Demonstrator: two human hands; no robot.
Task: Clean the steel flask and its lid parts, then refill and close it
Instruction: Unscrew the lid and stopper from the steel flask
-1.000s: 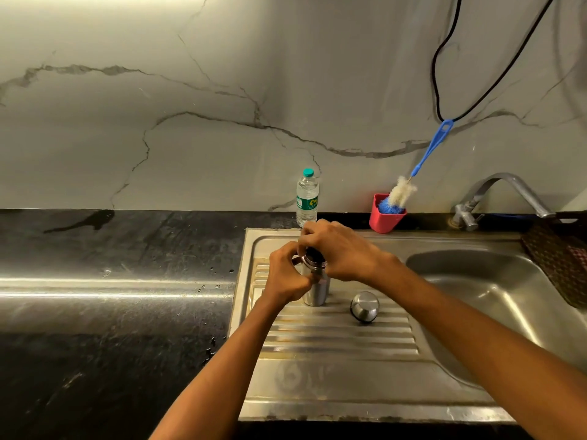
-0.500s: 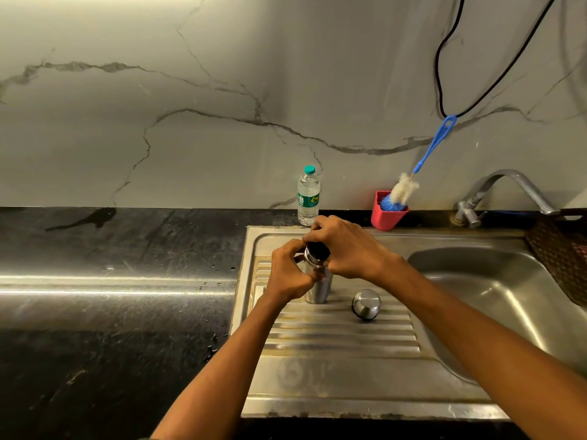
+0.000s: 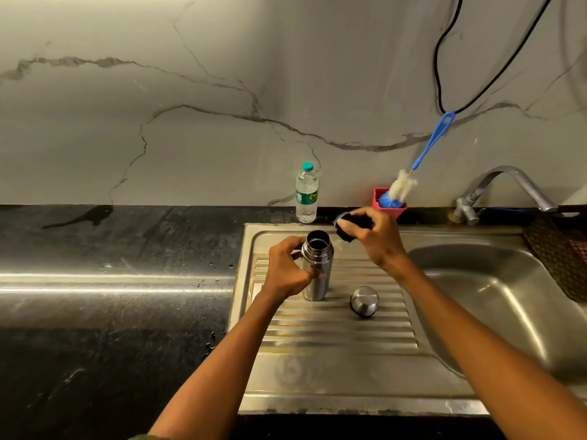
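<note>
The left hand (image 3: pixel 290 268) grips the flask (image 3: pixel 317 265), upright and open-mouthed on the ribbed drainboard (image 3: pixel 336 331), while the right hand (image 3: pixel 376 238) pinches the black stopper (image 3: pixel 351 228) up beside the neck; the steel cap (image 3: pixel 364 301) lies near the flask's base. The stopper is clear of the mouth, so I'd set it flat by the cap, where it can't roll into the basin (image 3: pixel 489 300). That left grip should hold firm, because a wet, tall flask on ridges tips easily.
</note>
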